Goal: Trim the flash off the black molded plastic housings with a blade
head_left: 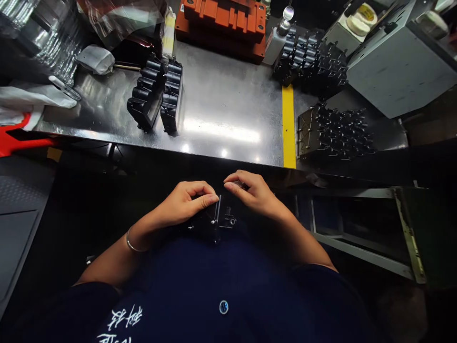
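Close to my body, below the bench edge, is a black part [216, 219] with small shiny metal pins. My left hand [189, 202] is closed on its upper left side, thumb and fingers pinched together at the edge. To the right, my right hand [252, 190] is curled with its thumb and fingers close together, apart from the black part. Something small and dark shows between those fingers, too small to name. The lower outline of the black part fades into the dark shirt.
Two black ribbed parts [171, 97] stand on the metal bench [221, 105]. An orange-red block [221, 28] is at the back. Beyond the yellow strip [288, 126], more black parts [344, 133] are stacked near a grey box [403, 62]. A red object [21, 140] lies left.
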A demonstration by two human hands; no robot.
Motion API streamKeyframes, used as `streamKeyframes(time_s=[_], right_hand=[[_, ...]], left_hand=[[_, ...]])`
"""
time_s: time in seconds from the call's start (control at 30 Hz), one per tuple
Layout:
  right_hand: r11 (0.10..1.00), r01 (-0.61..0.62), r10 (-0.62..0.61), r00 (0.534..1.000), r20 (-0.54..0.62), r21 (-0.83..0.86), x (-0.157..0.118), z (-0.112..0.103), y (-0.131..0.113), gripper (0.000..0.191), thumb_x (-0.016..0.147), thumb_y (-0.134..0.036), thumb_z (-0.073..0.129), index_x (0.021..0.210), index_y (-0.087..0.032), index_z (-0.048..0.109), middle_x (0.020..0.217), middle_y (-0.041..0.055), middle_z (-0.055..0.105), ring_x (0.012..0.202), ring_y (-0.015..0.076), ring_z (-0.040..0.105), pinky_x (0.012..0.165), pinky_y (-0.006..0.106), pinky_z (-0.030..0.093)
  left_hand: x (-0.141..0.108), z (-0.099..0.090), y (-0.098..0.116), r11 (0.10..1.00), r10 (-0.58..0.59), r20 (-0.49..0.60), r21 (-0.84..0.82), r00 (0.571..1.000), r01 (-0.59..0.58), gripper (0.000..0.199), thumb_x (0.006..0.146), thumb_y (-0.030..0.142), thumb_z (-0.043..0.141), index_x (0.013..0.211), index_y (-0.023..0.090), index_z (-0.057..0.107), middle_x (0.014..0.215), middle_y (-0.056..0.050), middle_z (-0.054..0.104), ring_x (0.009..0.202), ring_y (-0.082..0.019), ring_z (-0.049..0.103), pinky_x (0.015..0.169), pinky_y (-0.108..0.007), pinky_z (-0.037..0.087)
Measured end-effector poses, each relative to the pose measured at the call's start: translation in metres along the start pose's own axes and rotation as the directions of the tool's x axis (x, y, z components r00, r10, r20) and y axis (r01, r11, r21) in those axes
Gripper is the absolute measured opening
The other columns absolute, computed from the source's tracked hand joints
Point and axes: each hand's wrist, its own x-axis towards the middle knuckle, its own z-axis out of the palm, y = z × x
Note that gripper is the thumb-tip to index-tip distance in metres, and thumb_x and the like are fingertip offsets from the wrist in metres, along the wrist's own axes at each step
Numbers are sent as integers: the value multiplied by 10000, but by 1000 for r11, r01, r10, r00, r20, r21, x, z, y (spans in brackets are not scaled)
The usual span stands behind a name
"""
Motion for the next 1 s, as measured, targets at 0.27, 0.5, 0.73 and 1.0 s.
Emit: streamKeyframes(time_s=[0.27, 0.5, 0.73, 1.0], right_hand=[[954, 119, -90, 989, -117, 274, -13, 22, -8, 323, 990, -259, 423, 712, -166, 558, 631, -15, 533, 578, 76, 515, 570, 206, 425], [962, 202, -172, 970, -170, 182, -13, 24, -9, 317, 958, -175, 466, 644, -164, 510, 579, -26, 458, 515, 61, 422, 504, 208, 356], [968, 207, -179, 965, -194, 138, -15, 22, -10, 295, 961, -172, 454, 682, -155, 549, 584, -18, 476, 520, 64, 445, 503, 209, 365], [967, 234, -211, 957, -202, 99, -14, 20, -11, 301, 955, -165, 463, 662, -159, 530, 567, -27, 441, 507, 62, 411, 494, 215, 338]], left_hand=[[0, -1, -10, 996, 59, -199, -57, 978, -71, 346, 717, 480, 760, 622, 154, 692, 582, -19, 642, 533, -119, 553, 516, -216, 450], [1, 4, -11, 991, 119, -232, -33, 965, -130, 354, 731, 486, 753, 631, 152, 699, 575, -23, 651, 530, -120, 569, 499, -210, 463], [1, 5, -8, 987, 142, -222, -38, 965, -154, 282, 760, 398, 749, 632, 152, 696, 576, -13, 651, 531, -104, 572, 503, -185, 465], [4, 6, -7, 985, 160, -217, -22, 963, -168, 282, 763, 389, 743, 624, 150, 688, 571, -13, 648, 525, -106, 571, 496, -187, 465]])
